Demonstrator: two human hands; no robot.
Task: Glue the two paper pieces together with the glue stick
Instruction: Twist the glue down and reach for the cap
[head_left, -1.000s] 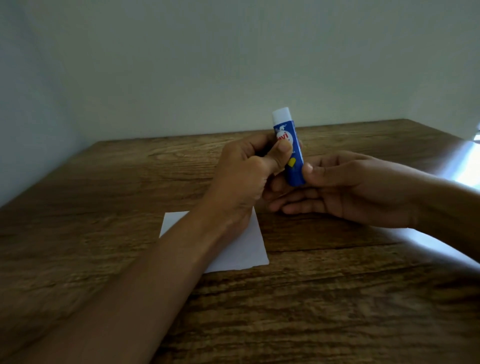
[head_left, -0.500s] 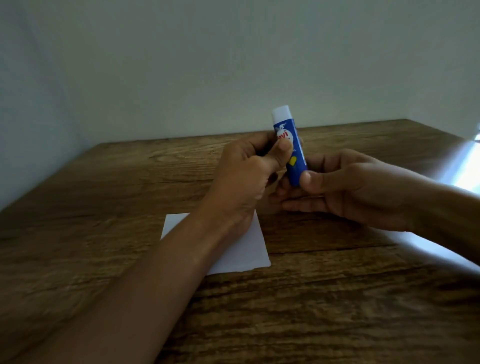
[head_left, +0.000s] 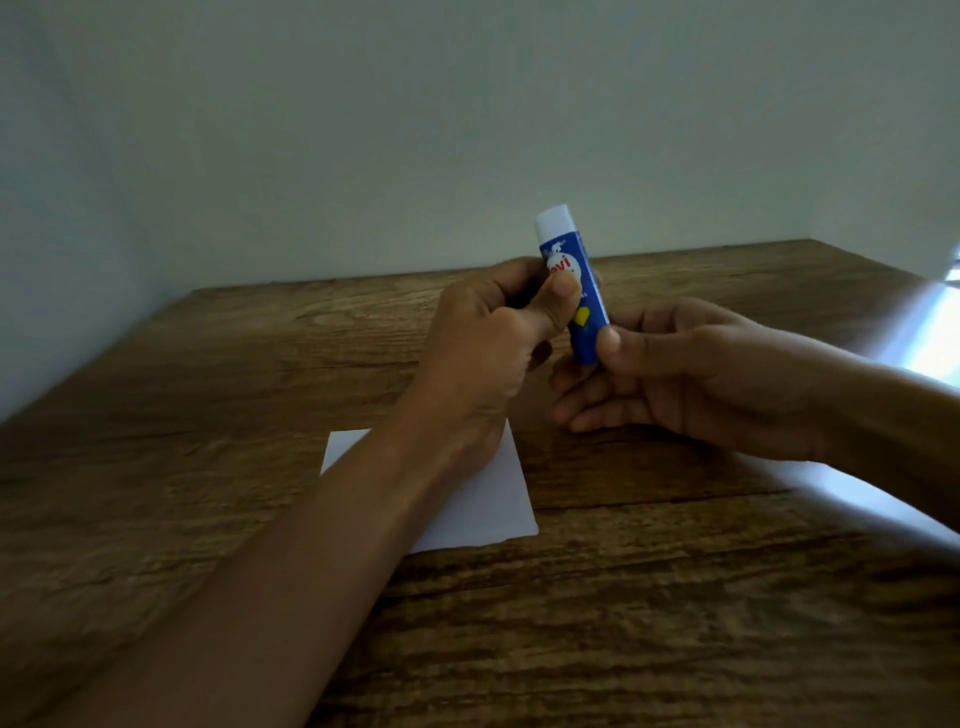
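I am seeing both hands holding the glue stick (head_left: 574, 291) above the table (head_left: 675, 597), nearly upright, its white cap on top. The left hand (head_left: 483, 353) is gripping the upper barrel, thumb pressing the label; the right hand (head_left: 670, 369) is pinching the lower end. A white paper (head_left: 483, 504) is lying flat on the table under the left wrist; I am making out only this one sheet

left hand (head_left: 483, 353): bare, no sleeve | right hand (head_left: 691, 374): bare, no sleeve
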